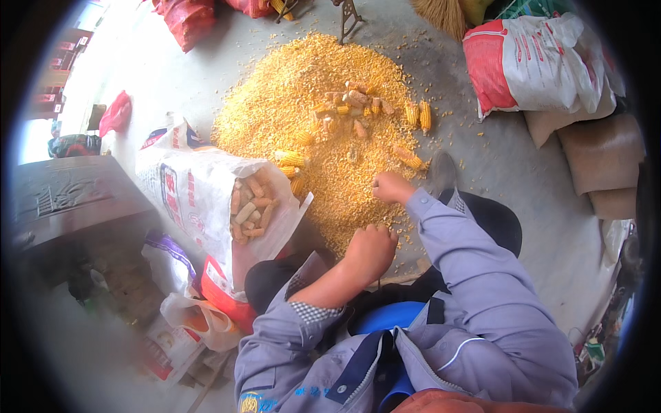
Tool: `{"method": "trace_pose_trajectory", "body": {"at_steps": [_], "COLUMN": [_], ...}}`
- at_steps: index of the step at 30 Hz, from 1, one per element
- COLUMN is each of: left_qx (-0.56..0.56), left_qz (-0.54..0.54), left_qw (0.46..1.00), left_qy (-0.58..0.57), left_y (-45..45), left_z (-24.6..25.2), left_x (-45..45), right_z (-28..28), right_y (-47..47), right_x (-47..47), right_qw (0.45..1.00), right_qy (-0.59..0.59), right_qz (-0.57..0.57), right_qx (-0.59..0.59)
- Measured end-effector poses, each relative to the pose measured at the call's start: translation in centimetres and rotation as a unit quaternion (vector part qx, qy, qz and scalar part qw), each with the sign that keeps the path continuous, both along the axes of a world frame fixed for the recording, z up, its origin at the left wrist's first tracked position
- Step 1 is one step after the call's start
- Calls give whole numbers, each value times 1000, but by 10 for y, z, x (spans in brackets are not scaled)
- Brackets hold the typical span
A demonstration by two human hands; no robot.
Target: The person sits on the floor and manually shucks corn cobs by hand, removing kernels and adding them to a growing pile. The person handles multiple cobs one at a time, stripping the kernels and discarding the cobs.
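A broad heap of loose yellow corn kernels (279, 82) covers the floor before me. My left hand (371, 251) is curled above its near edge, knuckles up. Farther out and to the right, my right hand (391, 187) is also curled, over the heap's right side. The fingers' undersides are hidden, so I cannot tell whether either hand holds anything. Beyond the right hand lies a partly shelled corn cob (408, 156). Several short cobs (356, 98) rest together on top of the heap. Fuller yellow ears (289, 157) lie at its left side, and two ears (424, 116) at its right.
To my left, a white woven sack (206, 186) gapes open, with stripped cobs (253, 206) inside. A red-and-white sack (537, 67) lies at far right. Metal stand legs (348, 20) touch the heap's far edge. A carved panel (82, 191) stands left; my shoe (443, 169) is right.
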State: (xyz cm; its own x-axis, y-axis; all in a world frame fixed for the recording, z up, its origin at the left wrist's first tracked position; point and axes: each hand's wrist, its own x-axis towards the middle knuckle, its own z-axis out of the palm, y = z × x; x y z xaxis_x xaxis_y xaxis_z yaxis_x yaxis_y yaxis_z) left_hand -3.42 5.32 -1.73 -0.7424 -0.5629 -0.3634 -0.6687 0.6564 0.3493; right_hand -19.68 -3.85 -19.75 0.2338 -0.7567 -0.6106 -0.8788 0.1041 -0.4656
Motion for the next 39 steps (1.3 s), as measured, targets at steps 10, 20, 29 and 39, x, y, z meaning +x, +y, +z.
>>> {"method": "trace_pose_trajectory", "body": {"at_steps": [10, 20, 29, 39], "left_qx": [57, 121, 98, -95], "left_qz": [9, 1, 18, 375], "left_qw": [998, 992, 995, 907], "left_qy": [-8, -23, -32, 165], "left_y": [-12, -19, -21, -75], "left_z": [18, 2, 5, 51], "left_x": [13, 20, 22, 38], "right_z": [-85, -115, -79, 165], "right_y": [-16, -70, -66, -20], "right_x": [2, 37, 17, 11], "right_qw": [975, 988, 775, 760], "right_qy": [-27, -105, -401, -500], "right_qz": [-203, -86, -437, -374], "right_qx": [-86, -71, 218, 178]}}
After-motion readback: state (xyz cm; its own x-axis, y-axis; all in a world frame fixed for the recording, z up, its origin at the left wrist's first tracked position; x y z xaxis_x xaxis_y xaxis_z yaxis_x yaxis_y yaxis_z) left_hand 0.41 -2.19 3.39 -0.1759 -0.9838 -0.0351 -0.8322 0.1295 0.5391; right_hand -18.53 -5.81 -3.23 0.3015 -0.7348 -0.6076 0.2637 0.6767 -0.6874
